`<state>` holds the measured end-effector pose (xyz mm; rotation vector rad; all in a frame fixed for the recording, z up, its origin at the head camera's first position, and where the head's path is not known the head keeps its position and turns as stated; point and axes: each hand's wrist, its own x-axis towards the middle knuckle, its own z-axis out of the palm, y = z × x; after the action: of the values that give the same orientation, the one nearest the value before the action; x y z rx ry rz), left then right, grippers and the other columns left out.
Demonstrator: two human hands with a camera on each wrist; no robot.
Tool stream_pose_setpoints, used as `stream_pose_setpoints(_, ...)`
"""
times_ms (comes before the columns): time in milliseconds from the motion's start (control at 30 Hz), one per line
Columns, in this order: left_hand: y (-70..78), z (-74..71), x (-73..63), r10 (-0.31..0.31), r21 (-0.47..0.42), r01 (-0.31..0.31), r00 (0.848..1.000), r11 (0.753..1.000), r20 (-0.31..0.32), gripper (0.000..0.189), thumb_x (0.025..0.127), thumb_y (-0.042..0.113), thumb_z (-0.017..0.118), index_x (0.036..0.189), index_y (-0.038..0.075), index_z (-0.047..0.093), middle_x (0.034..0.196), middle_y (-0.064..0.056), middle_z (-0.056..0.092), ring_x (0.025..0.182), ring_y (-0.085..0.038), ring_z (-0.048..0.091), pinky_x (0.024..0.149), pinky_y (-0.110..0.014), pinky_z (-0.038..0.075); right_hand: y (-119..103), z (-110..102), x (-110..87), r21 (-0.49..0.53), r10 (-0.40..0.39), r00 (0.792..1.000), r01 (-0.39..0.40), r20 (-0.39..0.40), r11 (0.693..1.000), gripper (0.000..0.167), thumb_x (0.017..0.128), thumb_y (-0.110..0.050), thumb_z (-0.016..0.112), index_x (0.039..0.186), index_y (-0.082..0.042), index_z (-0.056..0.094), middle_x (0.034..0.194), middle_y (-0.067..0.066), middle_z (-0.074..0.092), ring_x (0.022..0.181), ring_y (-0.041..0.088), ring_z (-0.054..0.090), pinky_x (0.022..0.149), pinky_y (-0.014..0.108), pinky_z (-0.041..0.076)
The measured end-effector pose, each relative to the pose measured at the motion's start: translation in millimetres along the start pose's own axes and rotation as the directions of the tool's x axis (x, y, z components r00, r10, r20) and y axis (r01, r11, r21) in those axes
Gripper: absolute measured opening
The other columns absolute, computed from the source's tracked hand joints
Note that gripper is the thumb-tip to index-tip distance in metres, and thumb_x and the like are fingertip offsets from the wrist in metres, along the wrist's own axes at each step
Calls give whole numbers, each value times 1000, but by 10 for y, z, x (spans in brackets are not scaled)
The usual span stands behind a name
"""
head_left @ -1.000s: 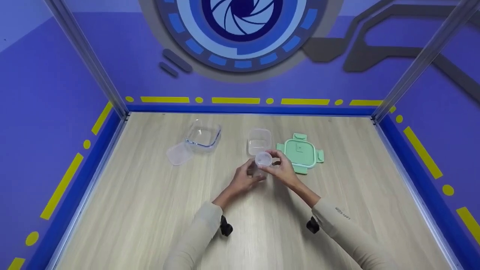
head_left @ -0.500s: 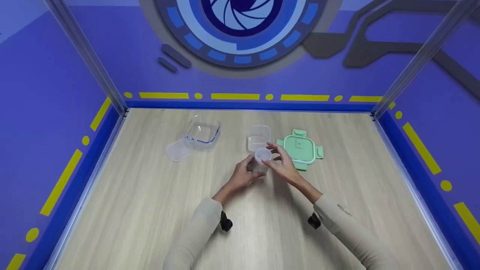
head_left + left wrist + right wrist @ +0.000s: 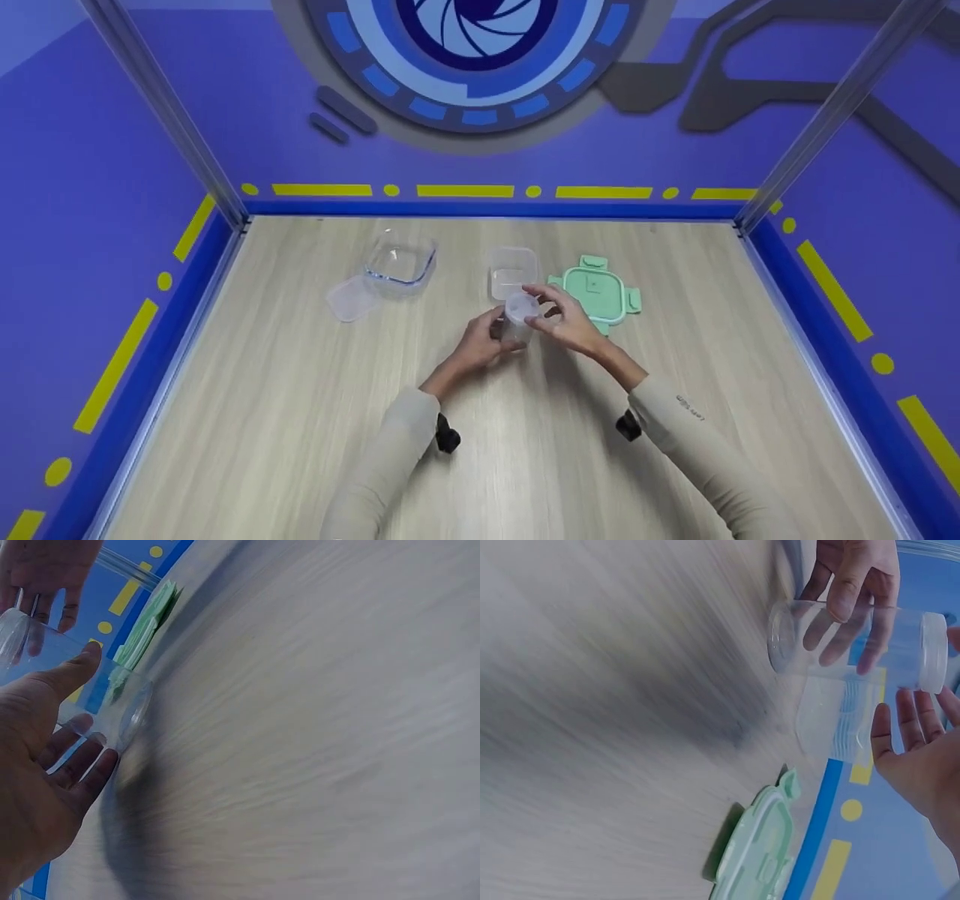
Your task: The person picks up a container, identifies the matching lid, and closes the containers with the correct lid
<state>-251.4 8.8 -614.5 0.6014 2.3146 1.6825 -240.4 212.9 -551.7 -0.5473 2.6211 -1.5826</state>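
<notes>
A clear plastic jar (image 3: 900,649) with a translucent round lid (image 3: 521,306) stands between both hands, close over the table. My left hand (image 3: 478,343) wraps its thumb and fingers round the jar's body, as the left wrist view shows through the clear wall. From the other side my right hand (image 3: 571,328) holds the lid's rim between thumb and index finger. In the right wrist view the remaining right fingers lie beside the jar's upper end, and the lid sits on the mouth.
Behind the jar stands a clear rectangular plastic container (image 3: 514,264). A green snap lid (image 3: 594,294) lies to its right. Back left is a square glass container (image 3: 401,271), with a flat translucent lid (image 3: 351,300) next to it. Blue panels enclose the wooden table (image 3: 300,420).
The right thumb and fingers have shifted round the rim of the lid. More of the jar's body shows below the lid now. The containers stay in place; the head view has shifted slightly.
</notes>
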Motion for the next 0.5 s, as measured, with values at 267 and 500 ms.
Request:
stream_pose_setpoints(267,29,-22,20,-10,-19,10,1000,1000,-1,65,86,12,83,144,6,54,135,-18,64,120,-35,67,105,-48,53,27,7,-6,-29,13,999,-14,-49,999,51,89,-18,79,136,-7,62,127,14,61,113,26,57,87,33,52)
stream_pose_setpoints(500,17,6,-6,-5,11,5,1000,1000,-17,64,85,12,84,142,6,56,134,-17,66,118,-32,67,104,-46,54,52,136,-43,-13,42,989,-44,-144,999,55,85,-21,84,131,-3,59,126,15,60,111,26,59,89,48,53)
